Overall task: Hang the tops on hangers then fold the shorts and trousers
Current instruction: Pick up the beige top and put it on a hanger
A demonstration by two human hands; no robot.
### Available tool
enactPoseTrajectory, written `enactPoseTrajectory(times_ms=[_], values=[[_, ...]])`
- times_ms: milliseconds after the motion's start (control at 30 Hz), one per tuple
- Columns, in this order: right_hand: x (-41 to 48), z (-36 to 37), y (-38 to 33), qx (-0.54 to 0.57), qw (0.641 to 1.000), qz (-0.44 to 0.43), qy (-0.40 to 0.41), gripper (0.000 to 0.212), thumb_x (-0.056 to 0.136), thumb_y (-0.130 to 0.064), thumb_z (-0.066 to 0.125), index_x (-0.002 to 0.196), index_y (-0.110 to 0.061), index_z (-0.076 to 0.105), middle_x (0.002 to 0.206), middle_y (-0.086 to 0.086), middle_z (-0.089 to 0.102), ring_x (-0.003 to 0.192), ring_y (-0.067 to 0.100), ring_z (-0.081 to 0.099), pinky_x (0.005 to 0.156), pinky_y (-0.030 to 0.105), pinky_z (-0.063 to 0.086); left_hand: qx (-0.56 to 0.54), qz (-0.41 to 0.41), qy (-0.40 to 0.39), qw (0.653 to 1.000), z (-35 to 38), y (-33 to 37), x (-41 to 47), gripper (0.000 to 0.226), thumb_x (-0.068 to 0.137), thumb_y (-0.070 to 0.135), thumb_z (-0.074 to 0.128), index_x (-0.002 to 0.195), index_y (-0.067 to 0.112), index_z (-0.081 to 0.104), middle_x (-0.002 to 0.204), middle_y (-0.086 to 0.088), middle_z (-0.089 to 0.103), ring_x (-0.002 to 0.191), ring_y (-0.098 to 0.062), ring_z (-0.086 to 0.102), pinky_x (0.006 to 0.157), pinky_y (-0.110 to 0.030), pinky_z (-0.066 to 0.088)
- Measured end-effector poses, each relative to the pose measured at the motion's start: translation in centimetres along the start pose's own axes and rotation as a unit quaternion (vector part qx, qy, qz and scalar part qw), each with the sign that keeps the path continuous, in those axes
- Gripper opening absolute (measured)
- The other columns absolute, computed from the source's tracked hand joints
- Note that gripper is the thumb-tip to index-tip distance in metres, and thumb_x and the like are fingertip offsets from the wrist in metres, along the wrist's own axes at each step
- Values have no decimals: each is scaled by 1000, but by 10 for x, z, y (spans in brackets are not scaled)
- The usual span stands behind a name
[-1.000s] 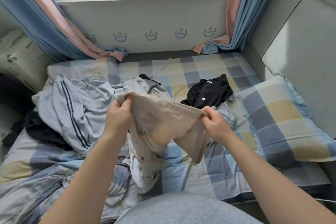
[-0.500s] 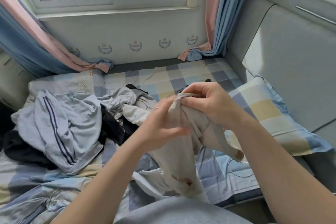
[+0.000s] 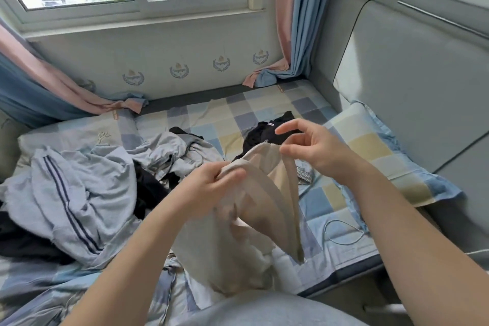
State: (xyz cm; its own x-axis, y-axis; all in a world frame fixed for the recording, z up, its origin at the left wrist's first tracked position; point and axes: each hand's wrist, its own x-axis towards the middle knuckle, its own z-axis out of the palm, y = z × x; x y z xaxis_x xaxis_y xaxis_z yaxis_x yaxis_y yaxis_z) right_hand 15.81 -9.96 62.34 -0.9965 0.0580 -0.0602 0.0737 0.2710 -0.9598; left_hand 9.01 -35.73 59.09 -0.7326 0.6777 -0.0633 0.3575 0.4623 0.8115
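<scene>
A beige garment [image 3: 267,209] is held up over the near edge of the bed [image 3: 225,119], in front of the person. Its banded upper edge is pinched between the thumb and curled fingers of the left hand [image 3: 209,180], and the rest hangs down in loose folds toward the lap. The right hand [image 3: 315,145] is released, with fingers spread and relaxed. Its forefinger lies at the top corner of the garment; whether it touches the cloth cannot be told.

A black garment [image 3: 262,132] lies on the checked sheet beyond the hands. A small white label [image 3: 270,124] is seen on it, but its writing is too small to be read. A grey garment with dark stripes [image 3: 79,193] is heaped to the left, with more dark and pale clothing around it. A small orange tag [image 3: 113,115] is sewn at the far edge of the sheet; no words can be made out on it. A row of printed crests [image 3: 133,77] runs along the wall under the window. A checked pillow [image 3: 370,156] lies to the right, and a thin cable [image 3: 341,233] is looped on the sheet near it.
</scene>
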Motion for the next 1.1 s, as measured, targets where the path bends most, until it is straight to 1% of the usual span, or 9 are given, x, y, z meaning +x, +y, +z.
enactPoseTrajectory(times_ms=[167, 300, 400, 567, 667, 733, 800, 933, 1100], values=[[10, 6, -8, 14, 998, -51, 27, 26, 92, -9, 70, 115, -21, 63, 85, 8, 72, 79, 17, 66, 76, 28, 56, 111, -94, -58, 988, 10, -3, 0, 25, 92, 43, 66, 68, 34, 67, 62, 9, 62, 50, -6, 51, 46, -22, 38], [17, 26, -6, 12, 993, -46, 111, 20, 91, -3, 68, 102, -19, 65, 93, 1, 71, 87, 11, 70, 82, 33, 57, -152, -144, -9, 978, 14, 3, -2, 25, 100, 27, 58, 86, 20, 77, 75, 9, 75, 66, -2, 68, 60, -17, 52], [7, 39, 3, 0, 989, -59, 132, 16, 90, -11, 68, 101, -22, 67, 101, 1, 71, 99, 12, 68, 90, 34, 57, -238, -245, 120, 932, 0, 4, 0, 32, 95, 49, 57, 106, 23, 71, 99, 10, 76, 90, -5, 71, 71, -22, 55], [-12, 64, 28, 15, 999, -25, -42, 15, 89, -21, 67, 101, -13, 71, 96, 4, 74, 88, 13, 70, 78, 23, 54, -380, -359, 222, 823, -13, 2, -2, 52, 85, 71, 59, 112, 26, 60, 101, 2, 69, 87, -18, 67, 64, -30, 50], [-14, 85, 51, -47, 994, 48, -88, 43, 90, -25, 73, 131, -24, 59, 127, -10, 62, 117, 3, 57, 90, 16, 47, -421, -347, 207, 812, -12, 2, -2, 58, 88, 67, 60, 122, 20, 65, 109, -8, 74, 93, -27, 73, 78, -40, 59], [-14, 98, 62, -29, 993, 66, -89, 65, 87, -26, 77, 143, -30, 45, 135, -16, 55, 124, 1, 52, 94, 17, 46, -441, -328, 178, 816, -10, 7, -2, 54, 90, 65, 58, 117, 20, 68, 101, -8, 77, 88, -28, 76, 73, -39, 61], [-12, 109, 73, -31, 993, 79, -76, 54, 86, -25, 76, 135, -32, 52, 129, -12, 62, 119, 6, 58, 97, 27, 49, -451, -314, 161, 820, -8, 10, -2, 52, 90, 66, 57, 109, 19, 70, 91, -7, 78, 80, -23, 77, 64, -35, 60], [-3, 112, 101, -167, 979, 113, -35, 9, 92, -22, 64, 98, -17, 68, 100, 3, 72, 98, 22, 64, 84, 37, 51, -457, -311, 195, 810, -19, 7, -4, 52, 90, 65, 59, 112, 19, 68, 98, -8, 78, 87, -25, 76, 77, -41, 60], [-6, 81, 131, -199, 967, 158, 17, 26, 95, -13, 61, 72, -23, 56, 69, -6, 56, 76, 19, 53, 71, 34, 42, -449, -303, 252, 802, -44, -12, -11, 52, 93, 60, 59, 122, 17, 66, 112, -11, 74, 100, -29, 72, 89, -47, 57]])
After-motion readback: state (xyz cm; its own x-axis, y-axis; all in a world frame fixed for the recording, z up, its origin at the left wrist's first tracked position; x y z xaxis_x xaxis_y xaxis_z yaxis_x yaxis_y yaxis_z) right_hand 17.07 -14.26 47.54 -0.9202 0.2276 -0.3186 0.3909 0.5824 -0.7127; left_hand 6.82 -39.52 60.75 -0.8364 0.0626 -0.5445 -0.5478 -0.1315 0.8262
